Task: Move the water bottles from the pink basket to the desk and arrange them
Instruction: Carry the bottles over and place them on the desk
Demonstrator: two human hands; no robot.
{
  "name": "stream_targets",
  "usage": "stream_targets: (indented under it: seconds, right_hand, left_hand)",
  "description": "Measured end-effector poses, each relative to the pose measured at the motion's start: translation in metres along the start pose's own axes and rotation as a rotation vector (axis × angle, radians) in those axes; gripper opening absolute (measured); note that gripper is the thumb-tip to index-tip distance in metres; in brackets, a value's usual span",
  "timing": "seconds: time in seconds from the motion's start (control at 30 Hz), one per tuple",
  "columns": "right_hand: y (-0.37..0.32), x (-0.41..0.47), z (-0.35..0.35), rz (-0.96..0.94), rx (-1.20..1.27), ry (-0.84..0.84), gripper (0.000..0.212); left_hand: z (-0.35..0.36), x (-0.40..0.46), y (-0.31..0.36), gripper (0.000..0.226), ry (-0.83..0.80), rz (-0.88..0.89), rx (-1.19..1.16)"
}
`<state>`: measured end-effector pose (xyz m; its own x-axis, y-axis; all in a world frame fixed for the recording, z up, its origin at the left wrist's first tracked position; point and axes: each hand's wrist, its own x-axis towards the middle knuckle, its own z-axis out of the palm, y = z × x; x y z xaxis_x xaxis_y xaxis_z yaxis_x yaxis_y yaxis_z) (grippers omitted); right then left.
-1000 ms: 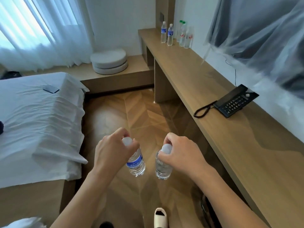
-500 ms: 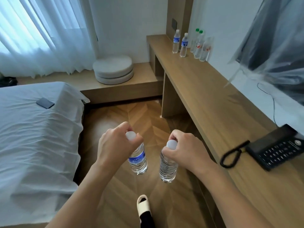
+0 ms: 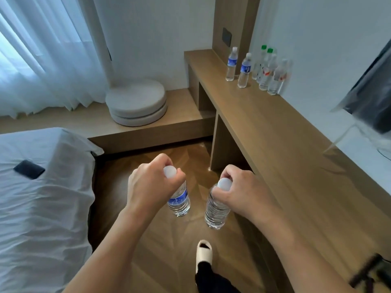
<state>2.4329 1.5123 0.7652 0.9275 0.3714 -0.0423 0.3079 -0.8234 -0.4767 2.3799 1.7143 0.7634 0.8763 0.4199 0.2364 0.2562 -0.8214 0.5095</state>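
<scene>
So you've walked further up the room in the last second: the long light-wood desk [image 3: 275, 127] along the right wall now fills more of the view, and the black desk phone that was sitting on it to your right has dropped out of sight behind you. The cluster of clear plastic water bottles [image 3: 257, 70] at the far end of the desk, some blue-labelled, some green-capped, looks a lot closer than it did. The white-sheeted bed [image 3: 42, 197] on the left has slid back too, with the dark phone [image 3: 29, 169] lying on it now level with your hands. I'd read that as the carry leg being mostly done. The pink basket isn't in view, so I can't say how many are left in it.

Both forearms reach forward at about the same height over the herringbone wood floor, well short of the desk edge.

Your left hand [image 3: 148, 187] is curled round the neck of a clear bottle with a blue label [image 3: 178, 200], white cap poking out above the fingers, body hanging down near upright. Your right hand [image 3: 243, 193] grips a clear bottle with no visible label [image 3: 216, 208] the same way, by the neck under its white cap, tilted slightly. The two bottles hang near each other, not touching.

Next you'll probably want to set them beside that far group.
</scene>
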Motion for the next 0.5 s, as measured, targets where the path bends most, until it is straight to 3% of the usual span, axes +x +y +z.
stream_targets:
  seconds: [0.27,0.5]
  right_hand:
    - [-0.002,0.168,0.018,-0.052,0.017,-0.076,0.025]
    - [-0.012,0.297,0.009,-0.042,0.07,-0.048,0.024]
  left_hand:
    - [0.033,0.149,-0.017,0.018,-0.014,-0.053,0.048]
    - [0.045,0.271,-0.028,0.019,0.046,-0.082,0.016]
